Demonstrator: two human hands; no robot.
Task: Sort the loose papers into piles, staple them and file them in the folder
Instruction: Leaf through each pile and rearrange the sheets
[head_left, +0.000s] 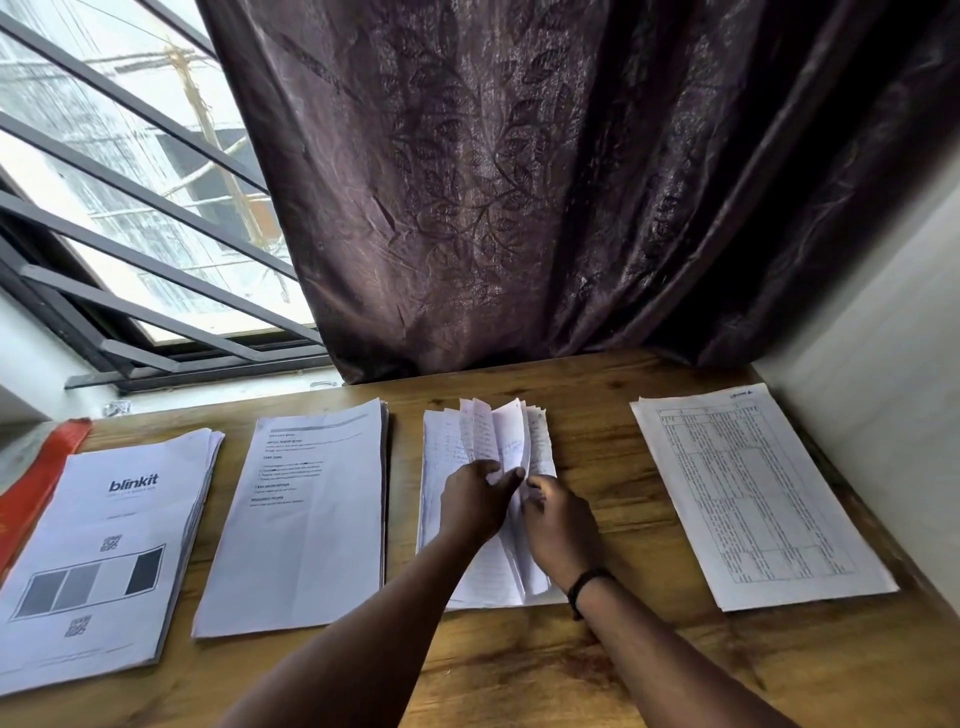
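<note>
— Head view first: what are my hands doing?

— Both forearms reach forward over the wooden table (597, 395) and meet at the third pile of handwritten sheets (485, 467). My left hand (475, 501) lies knuckles up, fingers curled, pinching the folded sheets that stand up from that pile. My right hand (558, 525) sits just beside it, thumb side toward the left hand, fingers curled into the same fanned pages; a dark wristband (584, 584) circles that wrist.

— So both hands grip paper?

— Yes, both hold leaves of the handwritten pile, which fan upward between them while the lower sheets lie flat on the table.

— Where are the other papers?

— I see four piles in a row. Far left is the blinkit stack (104, 561), printed with grey blocks and QR codes. Next is the typed stack (306, 519). Right of my hands, well apart, lies the table-grid sheets (758, 493).

— And the folder?

— A red folder (36, 483) shows at the left edge, partly under the blinkit stack. I cannot tell what is in it.

— Behind the table?

— A dark leaf-patterned curtain (519, 182) and a barred window (130, 208).
</note>
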